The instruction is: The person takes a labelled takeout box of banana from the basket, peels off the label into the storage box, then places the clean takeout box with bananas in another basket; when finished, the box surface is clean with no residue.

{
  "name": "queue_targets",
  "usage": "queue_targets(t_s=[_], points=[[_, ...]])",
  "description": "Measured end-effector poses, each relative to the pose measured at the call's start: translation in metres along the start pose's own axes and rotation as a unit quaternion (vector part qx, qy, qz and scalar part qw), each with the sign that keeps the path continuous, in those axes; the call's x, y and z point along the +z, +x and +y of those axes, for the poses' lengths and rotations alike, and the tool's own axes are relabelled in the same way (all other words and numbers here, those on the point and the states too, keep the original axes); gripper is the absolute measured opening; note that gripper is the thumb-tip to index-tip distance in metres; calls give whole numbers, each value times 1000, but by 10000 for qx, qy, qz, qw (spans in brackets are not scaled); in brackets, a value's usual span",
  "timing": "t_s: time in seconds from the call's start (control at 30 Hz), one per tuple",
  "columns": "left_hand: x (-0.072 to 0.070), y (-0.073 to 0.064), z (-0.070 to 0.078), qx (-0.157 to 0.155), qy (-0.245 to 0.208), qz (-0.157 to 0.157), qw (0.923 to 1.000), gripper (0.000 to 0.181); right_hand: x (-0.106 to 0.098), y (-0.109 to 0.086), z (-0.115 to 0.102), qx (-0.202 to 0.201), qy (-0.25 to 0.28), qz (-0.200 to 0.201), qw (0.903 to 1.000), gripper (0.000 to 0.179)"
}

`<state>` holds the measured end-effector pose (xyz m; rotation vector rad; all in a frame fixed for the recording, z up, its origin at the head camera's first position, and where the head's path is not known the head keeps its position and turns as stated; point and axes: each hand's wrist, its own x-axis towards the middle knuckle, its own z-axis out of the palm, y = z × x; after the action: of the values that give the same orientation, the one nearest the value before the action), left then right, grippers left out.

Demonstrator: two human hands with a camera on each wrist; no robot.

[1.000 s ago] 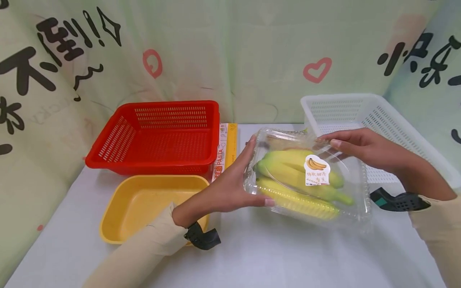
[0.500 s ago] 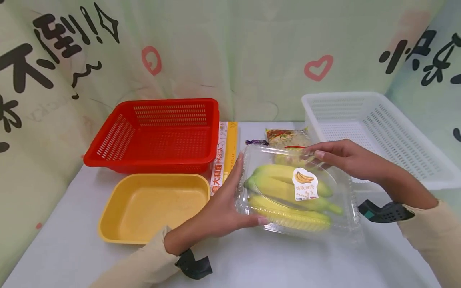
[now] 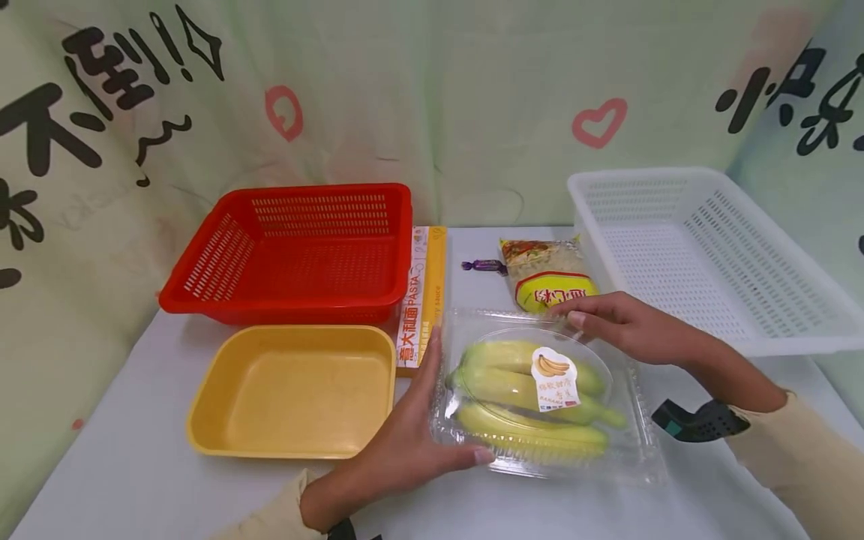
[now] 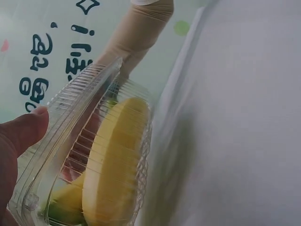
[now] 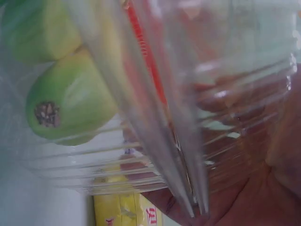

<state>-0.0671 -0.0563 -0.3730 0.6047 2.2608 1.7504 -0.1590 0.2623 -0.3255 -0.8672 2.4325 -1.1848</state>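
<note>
A clear plastic clamshell box [image 3: 631, 457] holds several yellow-green bananas [image 3: 499, 386] and bears a white banana label [image 3: 555, 379]. My left hand [image 3: 401, 450] grips its left side, the thumb along the near edge. At the far right corner, my right hand [image 3: 624, 322] pinches the rim. The left wrist view shows the left thumb [image 4: 33, 129] on the box's edge and a shadow on the white cloth. Seen close up by the right wrist camera, banana ends [image 5: 70, 101] lie behind the clear wall. Whether the box touches the table cannot be told.
A red basket [image 3: 283, 309] stands at back left, with a yellow tray [image 3: 293, 448] before it. Beside them lies a pasta box [image 3: 421, 300]. A purple-wrapped candy [image 3: 484, 265] and a noodle packet [image 3: 547, 262] lie behind the clamshell. A white basket [image 3: 776, 345] stands at back right.
Both hands have brought the banana box nearer and lower, slightly to the left, and its top lies flatter. The noodle packet and candy behind it have come into view.
</note>
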Motion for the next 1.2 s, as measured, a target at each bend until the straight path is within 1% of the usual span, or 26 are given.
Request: queue_targets(t_s=[0.07,0.13,0.23,0.33,0.53,0.63,0.77,0.83,0.97,1.03,1.1,1.2], points=[[3,-3,-4,-130,-17,-39,9999,128,4,-1,1,38,9,-6,10000,30],[4,-6,-7,-183,-19,-58,9998,128,6,-2,0,48,37,4,10000,29],[3,-9,-10,-160,-97,-16,9998,128,11,-1,2,21,104,-39,9999,30],[3,-11,-14,-192,-153,0,9997,128,17,1,8,-79,193,-135,9997,30],[7,-13,-21,-292,28,-50,9996,129,26,-1,22,-236,160,-28,9996,28],[8,-15,-24,-250,96,-2,9996,129,30,0,25,-213,80,-23,9997,28],[9,-17,-28,-136,-25,-24,9999,128,32,1,28,-124,16,-9,9999,28],[10,-17,-29,-87,-144,-46,9998,128,32,0,29,-148,24,35,9999,28],[12,-18,-28,-92,-296,-48,9995,127,33,-1,30,-247,62,103,9996,28],[13,-19,-28,-116,-330,-59,9994,127,33,-1,30,-226,15,119,9997,28],[13,-20,-28,-119,-347,-71,9993,127,33,-1,29,-120,-89,152,9998,28],[13,-20,-28,-155,-304,-80,9994,125,32,-3,25,67,-486,268,9984,29]])
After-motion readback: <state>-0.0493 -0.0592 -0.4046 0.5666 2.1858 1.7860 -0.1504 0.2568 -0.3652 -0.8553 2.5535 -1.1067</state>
